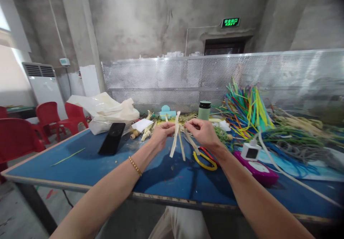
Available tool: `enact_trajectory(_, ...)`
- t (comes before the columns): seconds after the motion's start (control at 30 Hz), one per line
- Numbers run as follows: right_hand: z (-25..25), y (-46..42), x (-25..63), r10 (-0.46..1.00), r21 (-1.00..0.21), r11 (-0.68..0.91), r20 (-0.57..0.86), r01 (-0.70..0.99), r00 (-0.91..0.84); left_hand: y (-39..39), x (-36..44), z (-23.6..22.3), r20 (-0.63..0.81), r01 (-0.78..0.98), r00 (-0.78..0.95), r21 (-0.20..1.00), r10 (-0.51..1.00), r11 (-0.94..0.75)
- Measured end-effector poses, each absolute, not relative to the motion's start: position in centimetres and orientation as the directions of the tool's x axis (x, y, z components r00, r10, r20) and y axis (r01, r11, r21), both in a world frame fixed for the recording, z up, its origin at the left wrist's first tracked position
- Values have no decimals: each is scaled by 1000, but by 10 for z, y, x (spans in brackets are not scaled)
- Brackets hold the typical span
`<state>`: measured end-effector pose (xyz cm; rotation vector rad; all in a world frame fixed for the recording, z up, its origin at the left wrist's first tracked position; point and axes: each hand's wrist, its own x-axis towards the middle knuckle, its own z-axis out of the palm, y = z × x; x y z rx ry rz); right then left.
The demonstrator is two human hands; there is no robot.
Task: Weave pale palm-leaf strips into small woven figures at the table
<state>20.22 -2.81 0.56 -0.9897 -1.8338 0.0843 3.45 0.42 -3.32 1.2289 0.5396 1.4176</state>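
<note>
Over the middle of the blue table, my left hand [162, 135] is closed, its fingers pinching a bundle of pale flat strips [176, 138] that look like dried straw or leaf. My right hand [202, 130] is closed at the right side of the same bundle, fingertips pressed together on it. Several strip ends fan out and hang down between the two hands. Scissors [205, 162] with one yellow and one red handle lie on the table just below my right hand; the blades are partly hidden.
The blue table [88, 167] carries a black phone [111, 138], a plastic bag [113, 113], a green bottle [204, 110], colourful strips [248, 110], green cords [287, 135], a magenta box [256, 169] and a white charger [251, 151] with its cable. Behind stands a perforated metal panel [161, 76]. Red chairs [18, 138] are at left.
</note>
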Motion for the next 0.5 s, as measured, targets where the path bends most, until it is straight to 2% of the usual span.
enact_trajectory(0.23, -1, -25, 199, 699, -494, 671, 670, 553, -249, 3, 34, -33, 417, -371, 80, 856, 905, -361)
enact_trajectory(0.5, -4, -23, 194, 799, -682, 587, 573, 435, -180, -4, 40, -31, 475, -258, 118, 863, 872, -435)
